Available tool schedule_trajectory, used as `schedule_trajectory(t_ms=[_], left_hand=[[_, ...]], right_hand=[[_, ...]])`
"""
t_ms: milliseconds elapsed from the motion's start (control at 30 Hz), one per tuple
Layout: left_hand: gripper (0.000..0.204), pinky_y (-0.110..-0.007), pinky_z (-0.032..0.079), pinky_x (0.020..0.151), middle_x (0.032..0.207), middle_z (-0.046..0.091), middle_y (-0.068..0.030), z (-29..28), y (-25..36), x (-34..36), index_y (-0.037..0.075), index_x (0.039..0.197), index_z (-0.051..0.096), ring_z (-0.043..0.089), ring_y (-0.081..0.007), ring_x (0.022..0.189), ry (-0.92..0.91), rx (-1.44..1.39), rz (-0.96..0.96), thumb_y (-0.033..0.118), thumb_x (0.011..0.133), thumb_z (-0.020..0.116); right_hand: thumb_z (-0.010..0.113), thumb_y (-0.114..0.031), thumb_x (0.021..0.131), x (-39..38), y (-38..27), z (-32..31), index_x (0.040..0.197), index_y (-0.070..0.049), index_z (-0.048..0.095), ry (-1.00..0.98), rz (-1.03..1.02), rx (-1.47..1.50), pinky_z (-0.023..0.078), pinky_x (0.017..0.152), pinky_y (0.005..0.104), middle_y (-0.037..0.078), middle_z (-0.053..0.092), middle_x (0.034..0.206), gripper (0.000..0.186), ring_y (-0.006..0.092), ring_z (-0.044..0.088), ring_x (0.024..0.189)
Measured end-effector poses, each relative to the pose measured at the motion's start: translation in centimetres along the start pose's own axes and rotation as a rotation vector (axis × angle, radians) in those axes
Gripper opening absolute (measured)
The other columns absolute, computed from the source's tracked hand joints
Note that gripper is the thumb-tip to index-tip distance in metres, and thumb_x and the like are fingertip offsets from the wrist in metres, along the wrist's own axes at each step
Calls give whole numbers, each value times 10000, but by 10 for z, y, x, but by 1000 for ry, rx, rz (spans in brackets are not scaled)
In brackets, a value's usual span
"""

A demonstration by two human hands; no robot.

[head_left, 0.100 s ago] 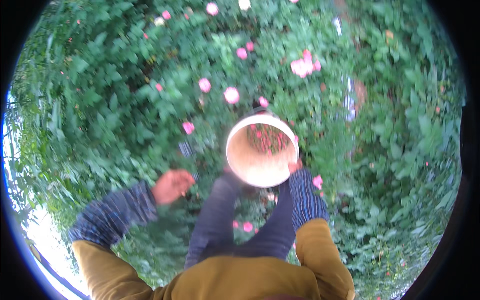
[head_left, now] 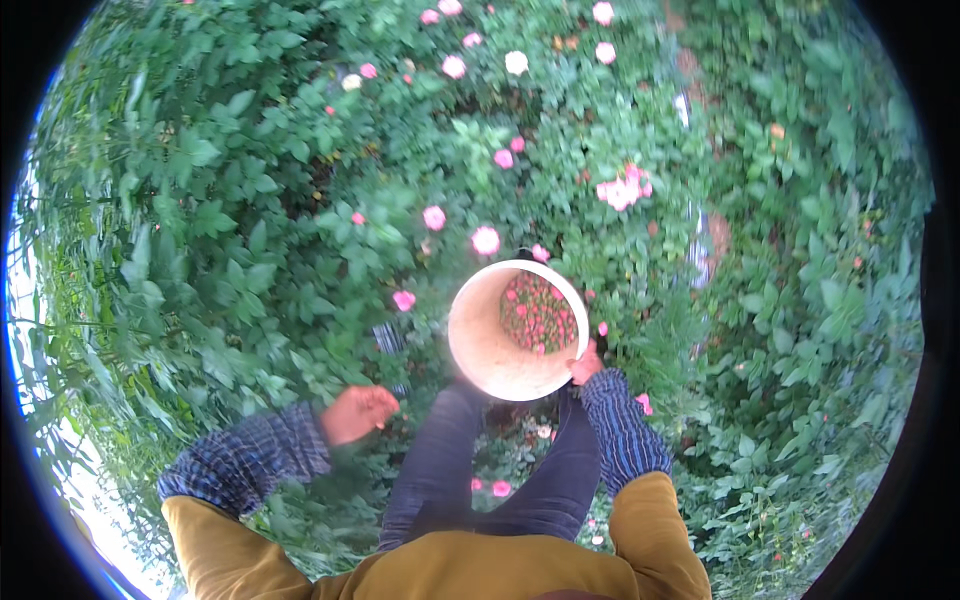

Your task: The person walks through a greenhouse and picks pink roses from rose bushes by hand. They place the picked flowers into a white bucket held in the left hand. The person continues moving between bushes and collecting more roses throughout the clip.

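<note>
My right hand (head_left: pixel 585 365) grips the near right edge of a white bucket (head_left: pixel 478 345), its fingers hooked over the rim. The bucket hangs in front of my knees with its mouth toward me. Many small pink and green flower buds (head_left: pixel 540 315) lie at its bottom. Out to the left, apart from the bucket, is my left hand (head_left: pixel 358 413) with its fingers curled together. Whatever those fingers may hold is too small or hidden to make out. Nearest to the bucket's far rim are a round pink flower (head_left: pixel 485 241) and a smaller pink one (head_left: pixel 540 252).
Dense green bushes (head_left: pixel 220 240) surround my legs (head_left: pixel 435 460) on all sides. Pink blooms dot them, among them a pale pink cluster (head_left: pixel 622 188) and a white flower (head_left: pixel 516 63). A narrow strip of bare soil (head_left: pixel 718 240) shows between plants on the right.
The plants and flowers have shifted downward in the view. The bucket sits slightly lower and is turned so more of the buds shows. My left hand is lower too, still curled.
</note>
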State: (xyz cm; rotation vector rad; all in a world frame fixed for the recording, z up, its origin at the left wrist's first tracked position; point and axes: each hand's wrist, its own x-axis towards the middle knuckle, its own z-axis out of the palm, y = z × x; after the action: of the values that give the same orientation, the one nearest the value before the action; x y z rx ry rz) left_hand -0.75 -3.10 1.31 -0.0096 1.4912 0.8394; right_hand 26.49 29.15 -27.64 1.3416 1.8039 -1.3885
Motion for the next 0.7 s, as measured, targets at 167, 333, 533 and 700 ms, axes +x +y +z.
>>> schedule_trajectory(t_ms=[167, 333, 533, 700], left_hand=[[143, -210, 407, 515, 677, 542, 35, -35, 8, -33, 52, 996, 594, 469, -41, 537, 19, 104, 36, 114, 927, 485], [182, -257, 413, 486, 596, 547, 14, -52, 36, -57, 64, 1049, 568, 486, -56, 517, 207, 315, 278, 124, 878, 555], [243, -280, 464, 557, 662, 618, -35, -53, 84, -22, 72, 1057, 593, 577, -116, 583, 233, 319, 382, 180, 841, 619], [324, -310, 500, 665, 781, 672, -74, -61, 181, -6, 63, 1045, 619, 637, -178, 697, 392, 446, 335, 294, 820, 633]], right_hand=[[561, -1, 728, -49, -181, -18, 1255, 1, 382, -107, -368, 390, 466, 863, 380, 178, 565, 1096, 556, 280, 572, 997], [546, -91, 793, -129, -290, -141, 1102, 15, 534, -173, 118, 308, 548, 532, 338, 154, 636, 872, 326, 244, 647, 672], [532, -173, 812, -199, -354, -224, 1112, 62, 519, -200, -64, 738, 576, 593, 348, 176, 649, 938, 382, 256, 658, 730], [520, -169, 812, -166, -404, -250, 1172, 39, 456, -173, -155, 918, 572, 583, 401, 206, 647, 907, 420, 344, 665, 761]])
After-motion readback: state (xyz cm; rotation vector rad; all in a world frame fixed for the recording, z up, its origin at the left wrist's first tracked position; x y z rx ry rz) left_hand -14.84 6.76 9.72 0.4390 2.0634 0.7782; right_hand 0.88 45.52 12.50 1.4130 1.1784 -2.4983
